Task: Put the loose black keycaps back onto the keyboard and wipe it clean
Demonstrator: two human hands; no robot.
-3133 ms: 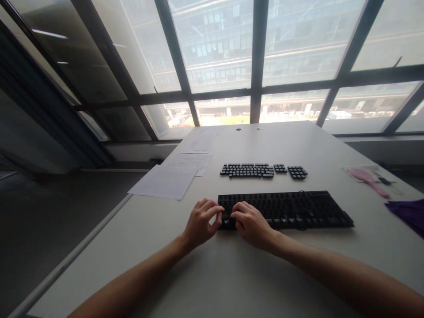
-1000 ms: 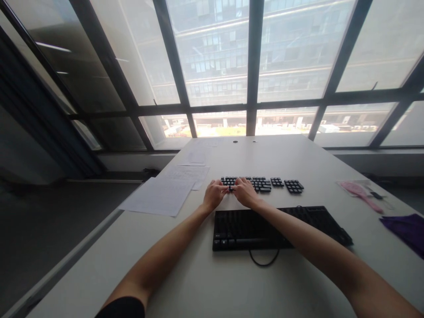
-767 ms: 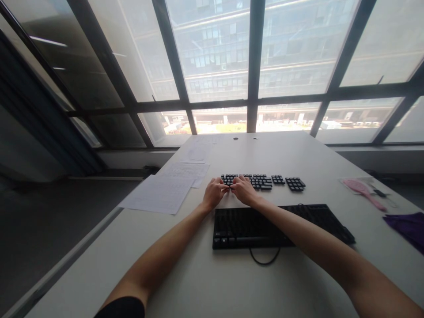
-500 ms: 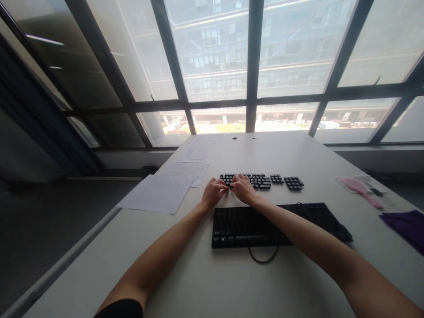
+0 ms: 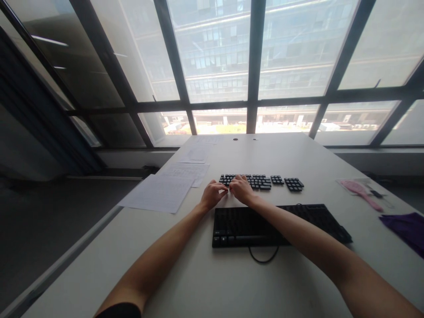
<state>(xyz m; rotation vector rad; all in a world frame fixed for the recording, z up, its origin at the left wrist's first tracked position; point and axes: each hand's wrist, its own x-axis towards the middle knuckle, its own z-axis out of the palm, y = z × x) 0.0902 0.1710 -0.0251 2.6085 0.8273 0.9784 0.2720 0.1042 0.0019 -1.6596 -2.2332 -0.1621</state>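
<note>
Loose black keycaps [image 5: 261, 182] lie in rows on the white desk, laid out like a keyboard. At their lower left edge, my left hand [image 5: 212, 195] has thumb and forefinger pinched together. My right hand [image 5: 241, 190] is bent right beside it, fingers drawn together over the left part of the rows and hiding some caps. Whatever sits at the fingertips is too small to make out. Nearer to me lies a black keyboard [image 5: 245, 226], its key area mostly dark, with a few caps at its lower left corner. My right forearm crosses above it.
Printed paper sheets [image 5: 159, 192] spread along the left side of the desk. A pink hairbrush [image 5: 359, 190] and a purple cloth [image 5: 406, 230] lie at the right. Smaller keycap groups [image 5: 293, 184] stand right of the main rows. A cable [image 5: 264, 261] loops from the keyboard's front.
Both hands stay at the left end of the keycap rows, with only slight finger shifts. The view has tilted a little; the keyboard and caps lie as before.
</note>
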